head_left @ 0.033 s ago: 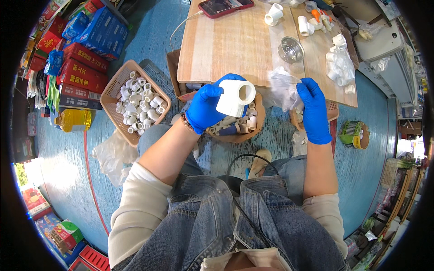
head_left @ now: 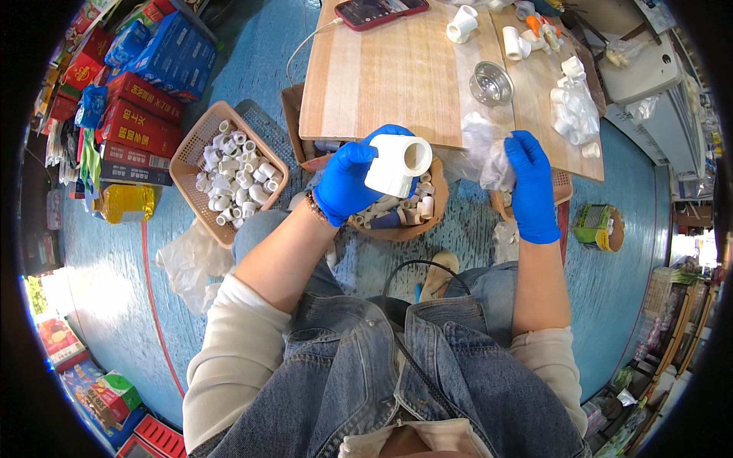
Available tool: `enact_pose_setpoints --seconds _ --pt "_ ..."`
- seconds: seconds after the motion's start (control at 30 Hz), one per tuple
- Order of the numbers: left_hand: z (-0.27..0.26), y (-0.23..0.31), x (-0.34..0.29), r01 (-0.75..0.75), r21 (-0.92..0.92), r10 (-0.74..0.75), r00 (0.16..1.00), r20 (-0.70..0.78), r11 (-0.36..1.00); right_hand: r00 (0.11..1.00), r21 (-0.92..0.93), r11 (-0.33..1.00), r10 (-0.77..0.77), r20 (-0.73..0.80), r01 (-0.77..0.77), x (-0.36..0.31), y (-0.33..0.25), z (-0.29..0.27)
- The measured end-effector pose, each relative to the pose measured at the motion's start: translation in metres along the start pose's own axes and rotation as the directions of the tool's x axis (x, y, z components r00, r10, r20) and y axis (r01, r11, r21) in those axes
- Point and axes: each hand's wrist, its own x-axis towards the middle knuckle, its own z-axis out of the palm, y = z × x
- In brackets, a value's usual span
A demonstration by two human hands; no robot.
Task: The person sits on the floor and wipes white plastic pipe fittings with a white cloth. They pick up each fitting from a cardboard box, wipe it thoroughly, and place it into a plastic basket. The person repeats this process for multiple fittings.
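Both my hands wear blue gloves. My left hand (head_left: 342,182) is closed around a white plastic pipe tee (head_left: 392,169), with one round opening facing up. Between the pinched fingers of my right hand (head_left: 531,183) hangs a thin clear plastic bag (head_left: 487,153), crumpled over the table's near edge. Whether anything is inside that bag I cannot tell. Below the pipe tee stands a round container (head_left: 437,221) of mixed fittings, partly hidden by my left hand.
On the wooden table (head_left: 397,84) are a phone (head_left: 379,11), a metal bowl (head_left: 491,84), loose white fittings (head_left: 463,24) and a bag of fittings (head_left: 575,111). A basket of fittings (head_left: 238,179) stands left on the blue floor, near stacked boxes (head_left: 142,122).
The plastic bag in my right hand has shifted slightly right and changed its folds. My left hand and the pipe tee have stayed nearly still.
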Motion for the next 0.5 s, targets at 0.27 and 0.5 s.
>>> enact_pose_setpoints --seconds 0.27,0.5 --pt "0.001 -0.008 0.005 -0.065 0.202 0.098 0.983 -0.158 0.977 0.885 0.230 0.918 -0.380 0.269 0.324 -0.020 -0.023 0.016" --pt "0.007 -0.013 0.007 -0.042 0.491 0.156 0.968 -0.194 0.870 0.872 -0.177 0.966 -0.080 0.482 0.186 -0.026 -0.022 0.029"
